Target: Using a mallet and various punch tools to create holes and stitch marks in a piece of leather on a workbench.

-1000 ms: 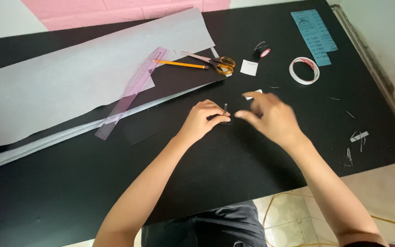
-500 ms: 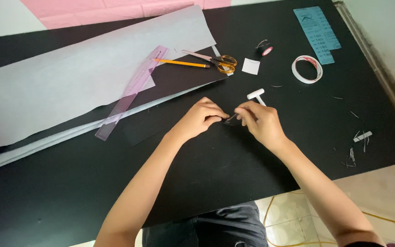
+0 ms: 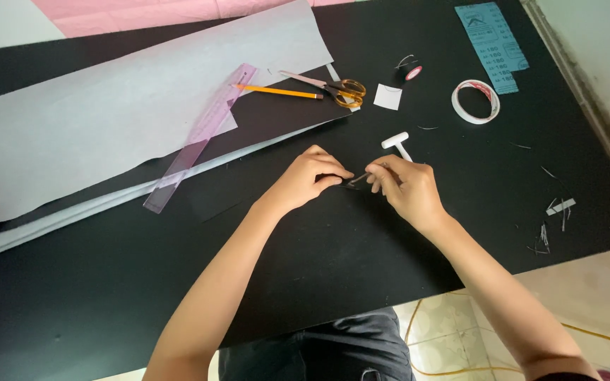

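Both hands are brought together near the centre of the black table [image 3: 107, 296]. Left hand [image 3: 310, 178] is curled, fingertips pinched on one end of a small dark piece [image 3: 355, 181]; right hand [image 3: 405, 189] is pinched on the other end, w/ a thin pale sliver seen at its fingertips. What the piece is exactly can't be told, too small & partly hidden. It is held just above or on the tabletop, betw. the two hands.

A white T-shaped tool [image 3: 397, 143] is laid just beyond the right hand, apart from it. Further back, scissors [image 3: 337, 89] w/ orange handles are laid beside a yellow pencil [image 3: 277, 91], a white paper square [image 3: 387, 97] & a small thread spool [image 3: 409, 70]. A tape roll [image 3: 475, 101] is set to the right, near a blue sandpaper sheet [image 3: 494, 44]. A clear pink ruler [image 3: 202, 135] is laid across a large grey paper sheet [image 3: 107, 120] at left. Thin offcuts [image 3: 555, 212] are scattered by the table's right edge.
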